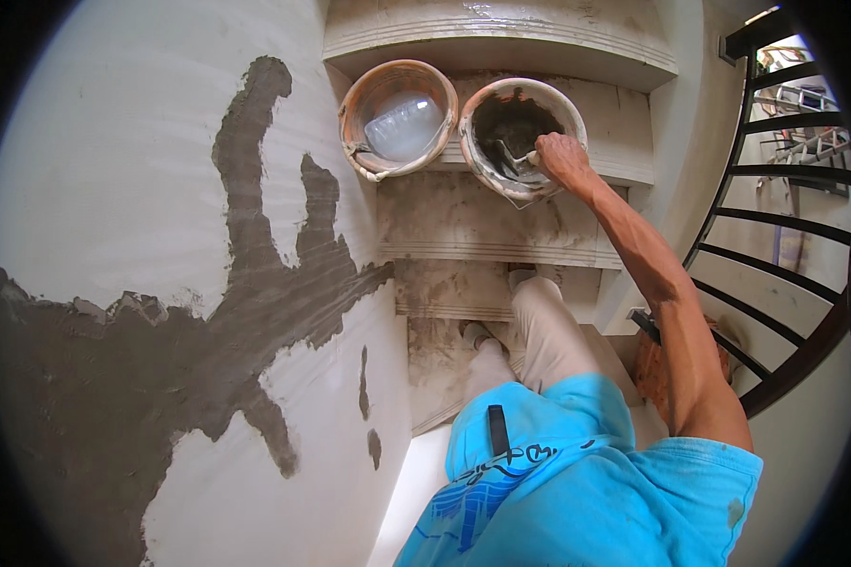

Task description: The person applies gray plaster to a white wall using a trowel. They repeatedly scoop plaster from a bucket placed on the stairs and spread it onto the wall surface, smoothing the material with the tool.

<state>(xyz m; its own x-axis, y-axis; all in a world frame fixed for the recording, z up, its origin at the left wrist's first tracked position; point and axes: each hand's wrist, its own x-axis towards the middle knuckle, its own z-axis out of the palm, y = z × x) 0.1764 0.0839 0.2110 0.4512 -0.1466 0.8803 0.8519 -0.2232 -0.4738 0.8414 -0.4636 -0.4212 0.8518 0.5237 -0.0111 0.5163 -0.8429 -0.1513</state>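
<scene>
Trowel (528,159), pointing left, long axis roughly crosswise

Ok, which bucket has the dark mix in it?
The right bucket, where the right hand holds a tool: dark grey paste coats its inside. The left bucket holds something pale and translucent.

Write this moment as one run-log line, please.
right hand: grips tool in bucket of dark mix | left hand: not in view | beside: second bucket with whitish contents | wall: dark grey patches
</scene>
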